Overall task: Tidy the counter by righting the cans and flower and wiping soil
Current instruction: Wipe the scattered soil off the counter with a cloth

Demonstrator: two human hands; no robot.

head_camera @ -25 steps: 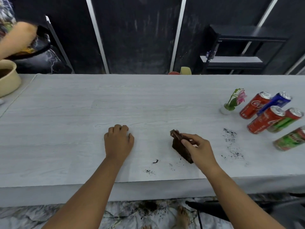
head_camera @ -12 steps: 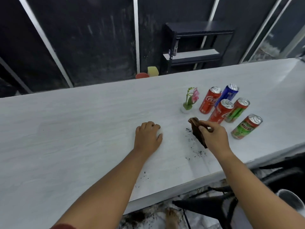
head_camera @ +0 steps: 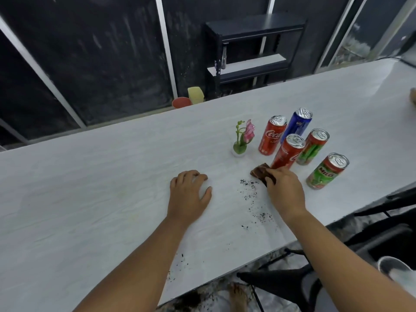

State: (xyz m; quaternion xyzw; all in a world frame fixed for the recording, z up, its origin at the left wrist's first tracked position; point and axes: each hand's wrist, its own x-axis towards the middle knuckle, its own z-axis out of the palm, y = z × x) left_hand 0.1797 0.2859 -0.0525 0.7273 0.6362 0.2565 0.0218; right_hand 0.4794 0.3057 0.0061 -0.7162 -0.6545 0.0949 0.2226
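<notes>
Soil [head_camera: 251,190] specks lie scattered at 9 o'clock of the right hand [head_camera: 284,192], which grips a brown cloth [head_camera: 262,173] on the counter [head_camera: 112,176]; left hand [head_camera: 189,194] rests flat, holding nothing. Risk: the nearest red can [head_camera: 288,152] stands just at 12 o'clock, so a wide wipe likely topples it or smears grit.

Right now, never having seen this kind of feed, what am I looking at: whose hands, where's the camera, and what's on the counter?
There is no machine here: a person wears a wide-angle camera on the head, looking down at both bare hands. The left hand rests flat on the white counter. The right hand presses a brown cloth beside scattered soil. Behind stand a small potted flower and five upright cans.
</notes>
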